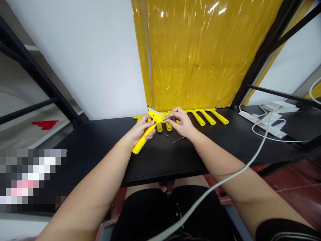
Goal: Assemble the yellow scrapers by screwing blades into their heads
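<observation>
My left hand (140, 130) is closed around a yellow scraper (140, 142), whose handle tilts down to the left. A thin metal blade (157, 111) lies along the top edge of its wide head. At the right end of that head, my right hand (182, 124) has its thumb and fingertips pinched together, touching the blade's corner. Whatever small thing sits between those fingertips is hidden. Just below the scraper head, a tiny metal screw (166, 136) lies on the black table (160, 160). Beside it is a thin metal rod (177, 140), partly behind my right wrist.
Several more yellow scrapers (210, 117) lie in a row along the table's back edge, before a yellow plastic curtain (200, 60). White power strips (263, 124) are on the right. A pale cable (213, 189) hangs across my right forearm. Black frame posts stand at both sides.
</observation>
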The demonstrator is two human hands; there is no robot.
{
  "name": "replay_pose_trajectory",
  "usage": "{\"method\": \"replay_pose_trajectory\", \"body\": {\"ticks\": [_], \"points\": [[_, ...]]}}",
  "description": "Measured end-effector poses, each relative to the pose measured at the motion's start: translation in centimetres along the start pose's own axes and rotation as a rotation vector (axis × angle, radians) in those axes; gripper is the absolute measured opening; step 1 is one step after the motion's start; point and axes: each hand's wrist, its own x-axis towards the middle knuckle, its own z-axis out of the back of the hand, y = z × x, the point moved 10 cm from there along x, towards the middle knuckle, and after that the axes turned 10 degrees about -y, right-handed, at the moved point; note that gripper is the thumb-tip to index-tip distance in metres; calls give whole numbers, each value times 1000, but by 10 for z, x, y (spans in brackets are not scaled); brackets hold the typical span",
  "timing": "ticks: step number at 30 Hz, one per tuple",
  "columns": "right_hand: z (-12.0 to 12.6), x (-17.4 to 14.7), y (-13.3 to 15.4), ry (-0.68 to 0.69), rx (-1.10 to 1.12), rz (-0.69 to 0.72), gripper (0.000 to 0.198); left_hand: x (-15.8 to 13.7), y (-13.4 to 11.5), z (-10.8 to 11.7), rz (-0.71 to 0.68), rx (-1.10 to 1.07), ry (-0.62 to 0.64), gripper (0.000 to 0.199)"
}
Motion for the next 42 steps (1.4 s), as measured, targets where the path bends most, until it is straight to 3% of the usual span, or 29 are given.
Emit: {"method": "replay_pose_trajectory", "body": {"ticks": [9, 15, 18, 21, 24, 26, 30, 35, 39, 42], "points": [[-9, -2, -15, 59, 27, -91, 14, -6, -4, -11, -99, 133, 45, 41], [-28, -11, -39, 202, 256, -288, 34, -7, 0, -13, -108, 202, 68, 42], [-33, -14, -47, 198, 304, -366, 39, -6, 2, -13, -91, 177, 57, 44], [-28, -12, -49, 144, 264, -391, 43, -4, 3, -11, -64, 159, 25, 46], [-5, -4, -45, 100, 112, -329, 43, -1, 0, -3, -71, 154, -49, 49], [6, -4, -47, 219, -5, -317, 34, 0, -3, 4, -90, 163, -103, 49], [25, -33, -80, 701, -318, -505, 28, 3, -6, 16, -87, 176, -164, 48], [50, -43, -103, 791, -619, -580, 22, 6, -5, 23, -82, 160, -167, 45], [33, -41, -85, 813, -457, -502, 15, 7, -8, 25, -109, 157, -174, 41], [22, -25, -60, 662, -173, -388, 21, 7, -10, 29, -126, 153, -195, 40]]}}
